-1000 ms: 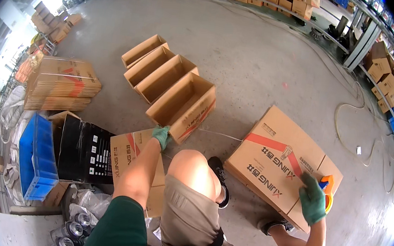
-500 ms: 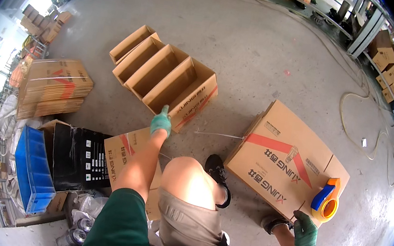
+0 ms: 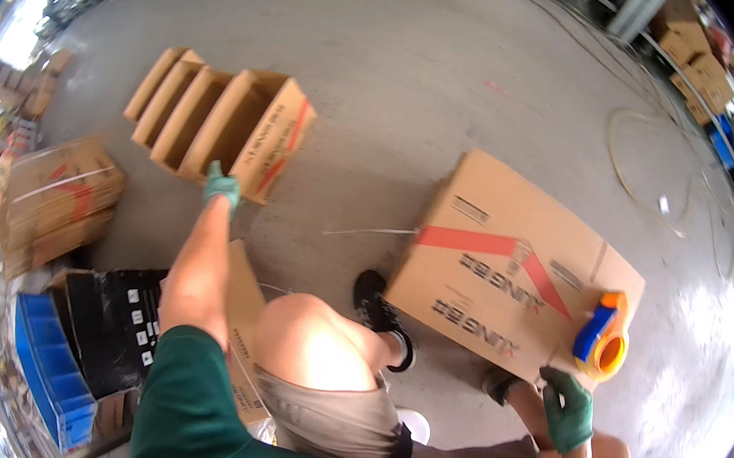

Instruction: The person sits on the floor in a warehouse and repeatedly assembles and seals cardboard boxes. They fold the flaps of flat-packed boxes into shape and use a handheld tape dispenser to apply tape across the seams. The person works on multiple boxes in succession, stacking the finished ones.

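Observation:
My left hand (image 3: 222, 185), in a green glove, has its fingers over the near edge of the closest open cardboard box (image 3: 268, 153). That box stands at the near end of a row of several open boxes (image 3: 181, 103), set close together on the floor. On the right, my right hand (image 3: 567, 413), also gloved in green, is curled closed just off the near edge of a flat cardboard carton (image 3: 509, 276). Nothing shows in its fingers. An orange and blue tape dispenser (image 3: 605, 339) with a yellow roll lies on that carton, just beyond the right hand.
A strapped stack of flattened cartons (image 3: 65, 199) stands at left. Below it are a blue plastic bin (image 3: 51, 373), a black box (image 3: 109, 325) and another cardboard piece (image 3: 242, 333) beside my knee. A hose (image 3: 615, 137) loops over the floor at far right, near loaded shelves.
The row of open boxes has shifted left, away from the flat carton, with my left hand on it. My right hand stays near the carton's edge. The whole view has turned somewhat.

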Motion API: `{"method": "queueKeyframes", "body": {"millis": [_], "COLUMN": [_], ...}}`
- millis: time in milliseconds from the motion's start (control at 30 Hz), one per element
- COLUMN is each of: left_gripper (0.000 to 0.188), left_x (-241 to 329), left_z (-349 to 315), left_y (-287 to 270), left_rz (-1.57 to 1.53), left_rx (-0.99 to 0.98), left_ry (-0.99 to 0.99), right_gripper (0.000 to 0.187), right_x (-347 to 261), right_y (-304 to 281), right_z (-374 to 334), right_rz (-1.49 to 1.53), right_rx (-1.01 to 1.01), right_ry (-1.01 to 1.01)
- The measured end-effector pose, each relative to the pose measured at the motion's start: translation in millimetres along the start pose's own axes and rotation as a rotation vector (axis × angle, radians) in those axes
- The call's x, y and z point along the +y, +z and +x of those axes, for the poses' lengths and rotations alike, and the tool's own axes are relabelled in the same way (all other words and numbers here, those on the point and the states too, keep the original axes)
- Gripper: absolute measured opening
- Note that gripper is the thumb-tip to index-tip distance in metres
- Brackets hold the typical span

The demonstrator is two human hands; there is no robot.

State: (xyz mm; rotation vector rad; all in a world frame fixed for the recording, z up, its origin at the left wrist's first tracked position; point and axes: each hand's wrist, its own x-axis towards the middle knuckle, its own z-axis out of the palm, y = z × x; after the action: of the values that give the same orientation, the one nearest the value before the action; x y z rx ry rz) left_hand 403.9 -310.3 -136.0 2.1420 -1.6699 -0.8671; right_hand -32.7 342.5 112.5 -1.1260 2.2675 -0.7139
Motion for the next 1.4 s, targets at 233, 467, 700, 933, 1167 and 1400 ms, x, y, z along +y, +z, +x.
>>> {"method": "queueKeyframes", "body": {"millis": [233, 467, 700, 933, 1167, 1400], "left_gripper": [0.037, 0.047, 0.032, 0.021, 0.042, 0.041], "left_x": [106, 246, 250, 259, 261, 249], "left_z": [-84, -293, -340, -353, -281, -267], "left_y": [-1, 78, 94, 86, 21, 0], "left_rz": [-0.053, 0.509, 0.443, -0.113, -0.339, -0.602], "left_rx": [-0.53, -0.87, -0.735, -0.79, -0.578, -0.429], "left_ry": [0.286, 0.859, 0.574, 0.336, 0.543, 0.523], "right_gripper": [0.056, 0.06, 0.049, 0.049, 0.04, 0.04], "right_x": [25, 45, 80, 85, 80, 73], "right_y": [-48, -33, -9, -10, -44, -13], "right_z": [27, 58, 57, 57, 47, 53], "right_rz": [-0.318, -0.773, -0.515, -0.48, -0.36, 0.442], "right_rx": [0.38, 0.015, 0.09, 0.043, 0.366, 0.426], "right_ry": [0.137, 0.184, 0.223, 0.183, 0.174, 0.685]}}
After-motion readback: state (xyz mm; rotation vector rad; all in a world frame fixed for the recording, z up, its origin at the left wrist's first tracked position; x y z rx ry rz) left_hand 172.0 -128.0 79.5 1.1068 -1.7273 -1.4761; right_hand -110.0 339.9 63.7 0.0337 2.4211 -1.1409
